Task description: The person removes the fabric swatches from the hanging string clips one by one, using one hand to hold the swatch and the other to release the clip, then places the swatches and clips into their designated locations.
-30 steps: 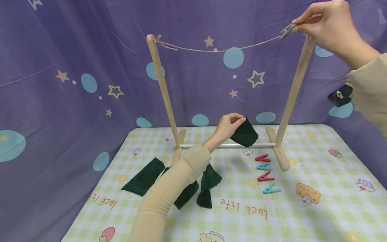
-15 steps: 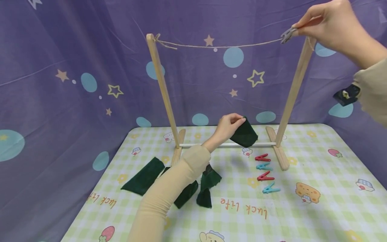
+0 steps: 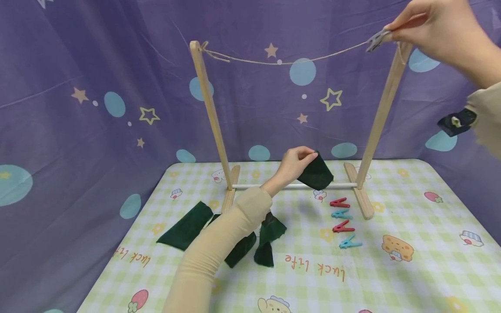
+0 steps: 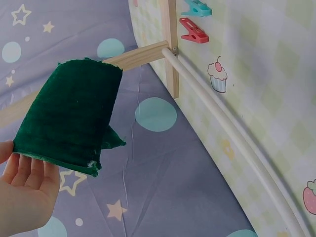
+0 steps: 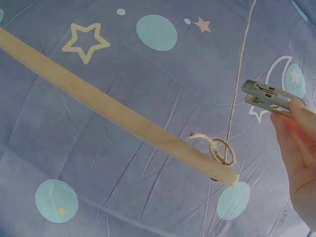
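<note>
My left hand (image 3: 292,165) pinches a dark green piece of cloth (image 3: 318,174) by its upper corner, in front of the rack's low white rod. In the left wrist view the cloth (image 4: 69,108) stands out folded from my fingers, a small flap behind it. Up at the right, my right hand (image 3: 436,34) pinches a grey clothespin (image 3: 376,40) between thumb and fingertips. The twine line (image 3: 270,64) overlaps the clothespin in the head view. From the right wrist, a gap shows between the clothespin (image 5: 269,96) and the twine (image 5: 238,74).
Two wooden posts (image 3: 211,113) on feet carry the twine, joined below by a white rod (image 3: 254,187). Several red and blue clothespins (image 3: 343,227) lie in a column on the checked tablecloth (image 3: 430,261). More green cloth pieces (image 3: 185,228) lie at left, partly behind my sleeve.
My right hand has shifted slightly right with the clothespin. The twine straightened half a second ago and sags again now. The left hand with the cloth has stayed put.
</note>
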Motion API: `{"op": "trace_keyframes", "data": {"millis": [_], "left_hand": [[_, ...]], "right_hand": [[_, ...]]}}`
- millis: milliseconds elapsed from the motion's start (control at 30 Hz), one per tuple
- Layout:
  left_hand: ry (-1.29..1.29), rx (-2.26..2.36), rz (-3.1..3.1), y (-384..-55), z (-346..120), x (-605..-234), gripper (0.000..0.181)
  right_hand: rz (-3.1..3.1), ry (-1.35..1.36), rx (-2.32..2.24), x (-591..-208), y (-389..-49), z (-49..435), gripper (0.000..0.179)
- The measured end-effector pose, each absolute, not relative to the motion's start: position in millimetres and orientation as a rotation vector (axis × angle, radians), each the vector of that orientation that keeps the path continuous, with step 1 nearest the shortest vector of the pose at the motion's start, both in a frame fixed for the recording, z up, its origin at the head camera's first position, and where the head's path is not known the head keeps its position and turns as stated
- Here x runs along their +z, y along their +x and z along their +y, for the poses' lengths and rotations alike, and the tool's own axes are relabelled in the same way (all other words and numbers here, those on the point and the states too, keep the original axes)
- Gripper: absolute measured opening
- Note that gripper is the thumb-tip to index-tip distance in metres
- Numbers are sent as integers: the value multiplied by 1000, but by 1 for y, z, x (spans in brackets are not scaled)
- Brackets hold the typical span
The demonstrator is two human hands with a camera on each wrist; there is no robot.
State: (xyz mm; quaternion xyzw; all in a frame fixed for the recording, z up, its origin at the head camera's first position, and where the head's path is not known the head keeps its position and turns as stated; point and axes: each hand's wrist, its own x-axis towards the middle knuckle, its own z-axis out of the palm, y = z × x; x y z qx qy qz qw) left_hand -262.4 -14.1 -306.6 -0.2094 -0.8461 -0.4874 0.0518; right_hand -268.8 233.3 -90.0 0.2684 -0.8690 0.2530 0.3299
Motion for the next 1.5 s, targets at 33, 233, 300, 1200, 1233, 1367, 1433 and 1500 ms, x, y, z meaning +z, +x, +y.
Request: {"op": "trace_keyframes", "data": {"millis": [33, 233, 300, 1200, 1233, 1367, 1433, 1500], "left_hand": [[-639, -1480, -2573, -262, -14, -306, 23], [-652, -1470, -2584, -260, -16, -307, 23], [-655, -1467, -2593, -260, -17, -308, 23], [-617, -1458, -2735, -247, -38, -333, 22], [-625, -1459, -2735, -246, -39, -335, 21], [-645, -1474, -2723, -242, -42, -342, 20], [-634, -1483, -2730, -240, -43, -345, 20], [-619, -1490, -2742, -237, -43, -348, 21]], "right_hand": [[-2273, 700, 677, -90, -268, 234, 13], [-2347, 661, 693, -98, -265, 237, 9], [-2389, 643, 713, -102, -264, 238, 8], [-2709, 688, 916, -194, -257, 250, 36], [-2718, 684, 934, -199, -256, 250, 36], [-2730, 678, 960, -217, -251, 250, 33], [-2736, 678, 956, -225, -248, 251, 32], [-2744, 675, 955, -232, -247, 252, 31]]}}
